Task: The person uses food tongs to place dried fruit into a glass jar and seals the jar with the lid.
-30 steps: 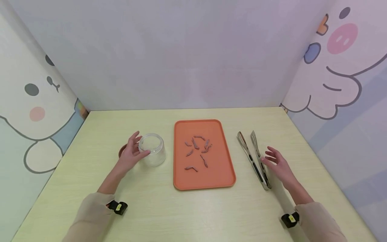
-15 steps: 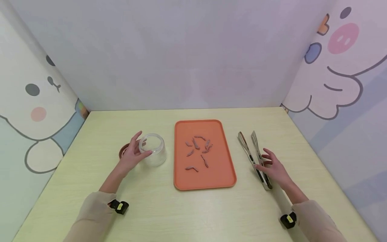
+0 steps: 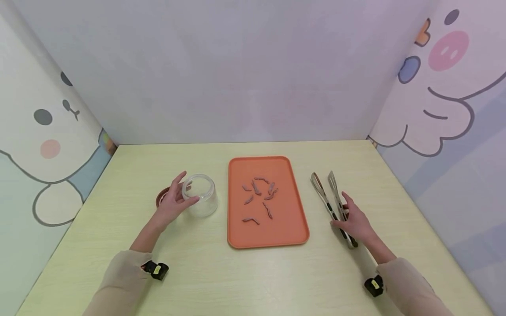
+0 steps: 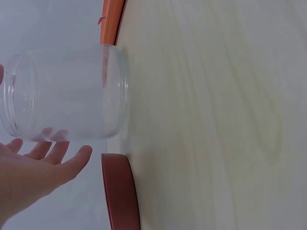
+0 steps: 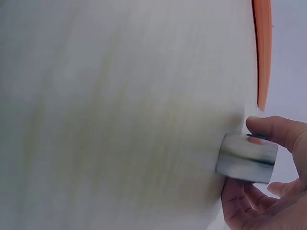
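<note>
My left hand (image 3: 171, 206) rests at the left side of a clear glass jar (image 3: 202, 204), its mouth up and no lid on it. The thumb lies at the near side of the rim; the fingers reach loosely along the far side, and through the glass two fingertips (image 4: 60, 136) show in the left wrist view. My right hand (image 3: 353, 223) holds metal tongs (image 3: 327, 202) by the dark-banded handle, thumb on one side and fingers on the other. In the right wrist view the metal end of the tongs (image 5: 244, 165) sits between thumb and fingers, slightly blurred.
Between the hands lies an orange tray (image 3: 269, 235) with several thin brownish, dried-looking strips (image 3: 255, 188) scattered on it. A reddish-brown round lid (image 3: 160, 197) lies on the table (image 3: 253, 281) behind the left hand. Walls enclose the back and both sides.
My right hand has moved left and slightly down onto the tongs' handle, and its fingers have closed around it. The tongs' handle end has shifted slightly right. The left hand and jar have stayed nearly still.
</note>
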Tool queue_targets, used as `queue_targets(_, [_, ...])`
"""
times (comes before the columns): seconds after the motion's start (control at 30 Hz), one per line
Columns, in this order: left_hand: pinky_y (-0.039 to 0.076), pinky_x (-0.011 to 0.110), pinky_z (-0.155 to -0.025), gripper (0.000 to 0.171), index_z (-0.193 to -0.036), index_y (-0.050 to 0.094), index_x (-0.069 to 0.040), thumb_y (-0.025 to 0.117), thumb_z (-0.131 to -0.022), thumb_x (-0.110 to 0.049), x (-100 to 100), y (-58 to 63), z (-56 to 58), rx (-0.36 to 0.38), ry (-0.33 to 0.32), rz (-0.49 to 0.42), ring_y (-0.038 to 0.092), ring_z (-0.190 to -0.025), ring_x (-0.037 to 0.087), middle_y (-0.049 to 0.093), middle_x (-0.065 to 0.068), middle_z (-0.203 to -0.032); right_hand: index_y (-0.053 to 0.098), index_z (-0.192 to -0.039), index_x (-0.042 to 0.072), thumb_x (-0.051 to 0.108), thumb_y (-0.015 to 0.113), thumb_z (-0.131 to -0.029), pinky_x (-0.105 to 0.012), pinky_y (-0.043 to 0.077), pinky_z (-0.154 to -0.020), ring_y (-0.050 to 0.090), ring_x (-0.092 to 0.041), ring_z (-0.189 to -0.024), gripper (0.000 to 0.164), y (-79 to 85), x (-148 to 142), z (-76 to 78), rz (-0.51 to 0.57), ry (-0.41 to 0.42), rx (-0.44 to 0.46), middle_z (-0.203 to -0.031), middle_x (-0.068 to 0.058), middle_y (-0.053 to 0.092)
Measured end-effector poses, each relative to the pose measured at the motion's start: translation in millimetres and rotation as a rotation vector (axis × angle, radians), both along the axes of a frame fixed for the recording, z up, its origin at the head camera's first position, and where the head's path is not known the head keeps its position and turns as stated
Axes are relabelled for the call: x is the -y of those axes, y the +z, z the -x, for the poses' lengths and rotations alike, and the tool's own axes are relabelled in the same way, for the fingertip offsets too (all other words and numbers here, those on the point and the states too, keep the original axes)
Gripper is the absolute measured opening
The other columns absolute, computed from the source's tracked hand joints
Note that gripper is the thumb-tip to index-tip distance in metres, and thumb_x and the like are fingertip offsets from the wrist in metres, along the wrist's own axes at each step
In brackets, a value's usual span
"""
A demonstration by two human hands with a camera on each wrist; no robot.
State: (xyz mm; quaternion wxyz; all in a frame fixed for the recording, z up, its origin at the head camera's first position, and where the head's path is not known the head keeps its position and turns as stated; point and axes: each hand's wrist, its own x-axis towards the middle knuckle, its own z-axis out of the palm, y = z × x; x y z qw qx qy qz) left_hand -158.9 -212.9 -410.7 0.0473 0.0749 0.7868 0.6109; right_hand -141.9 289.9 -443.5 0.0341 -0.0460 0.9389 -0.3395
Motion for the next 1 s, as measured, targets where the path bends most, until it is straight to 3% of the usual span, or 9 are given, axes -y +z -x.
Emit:
queue_targets(0.37, [0.033, 0.04, -0.093, 0.076, -0.14, 0.016, -0.018, 0.064, -0.081, -0.026, 1, -0.6, -0.4, 0.012, -0.003, 0.038, 0.028, -0.124, 0.032, 0.025, 0.016, -0.138, 0.019, -0.136, -0.003, 0.003, 0.059, -0.075, -0.04, 0.041, -0.065, 0.052, -0.035, -0.085, 0.073, 11.2, -10, -6.4, -0.006, -0.011, -0.044, -0.109, -0.033, 0.046])
queue_targets(0.7, [0.034, 0.04, -0.092, 0.077, -0.14, 0.017, -0.018, 0.065, -0.081, -0.027, 1, -0.6, 0.9, 0.012, 0.002, 0.056, 0.029, -0.123, 0.031, 0.026, 0.014, -0.138, 0.035, -0.131, 0.0, 0.023, 0.064, -0.082, -0.034, 0.041, -0.054, 0.054, -0.029, -0.071, 0.062, 13.1, -21, -8.2, -0.083, -0.005, -0.135, -0.096, -0.025, 0.056])
queue_targets(0.87, [0.034, 0.038, -0.092, 0.077, -0.14, 0.017, -0.017, 0.065, -0.081, -0.026, 1, -0.8, 0.6, 0.007, -0.004, 0.045, 0.029, -0.123, 0.032, 0.025, 0.015, -0.138, 0.041, -0.128, 0.002, 0.026, 0.06, -0.084, -0.029, 0.038, -0.047, 0.047, -0.018, -0.058, 0.053, 14.8, -28, -8.5, -0.073, -0.001, -0.156, -0.092, -0.021, 0.057])
queue_targets(1.0, [0.037, 0.034, -0.091, 0.076, -0.14, 0.017, -0.016, 0.065, -0.081, -0.026, 1, 0.0, -0.1, 0.003, -0.006, 0.041, 0.029, -0.123, 0.032, 0.025, 0.016, -0.138, 0.046, -0.126, 0.004, 0.024, 0.061, -0.084, -0.027, 0.039, -0.049, 0.048, -0.014, -0.062, 0.048, 20.6, -36, -6.0, -0.067, 0.036, -0.216, -0.087, -0.013, 0.058])
